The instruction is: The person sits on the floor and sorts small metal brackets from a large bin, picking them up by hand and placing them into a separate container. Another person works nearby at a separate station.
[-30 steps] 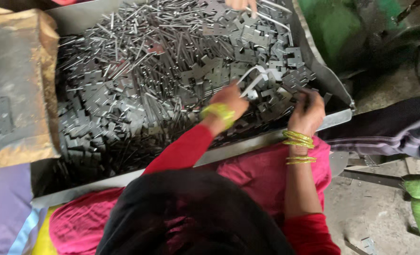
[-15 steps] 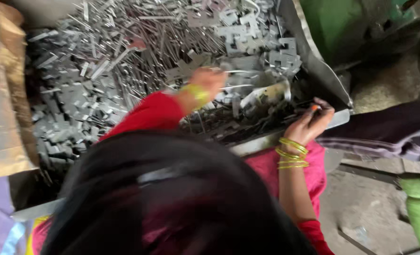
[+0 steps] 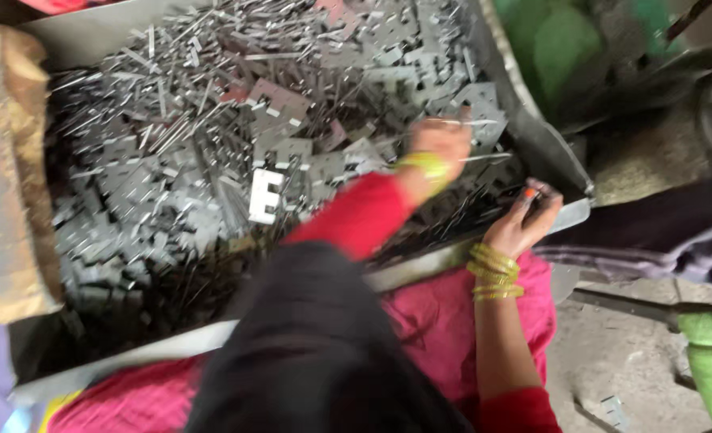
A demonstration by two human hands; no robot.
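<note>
A big grey metal tray (image 3: 536,144) holds a heap of thin metal strips (image 3: 171,88) and flat E-shaped stampings (image 3: 308,152); one bright E-shaped piece (image 3: 264,195) lies on top near the middle. My left hand (image 3: 442,140), in a red sleeve with a yellow bangle, reaches into the heap at the tray's right side, and its fingers are blurred. My right hand (image 3: 524,220), with gold bangles, is at the tray's front right corner, its fingers closed on a bunch of dark thin strips. Dark hair (image 3: 316,353) hides the tray's front middle.
A brown, worn sack or box (image 3: 7,176) stands against the tray's left side. Pink cloth (image 3: 452,321) lies below the tray's front rim. Green objects (image 3: 580,48) sit at the top right, dark cloth (image 3: 660,232) at the right, and grey concrete floor (image 3: 612,361) at the bottom right.
The view has swung and the dark hair has dropped lower in it. My left hand has moved right along the heap. My right hand stays at the tray's corner.
</note>
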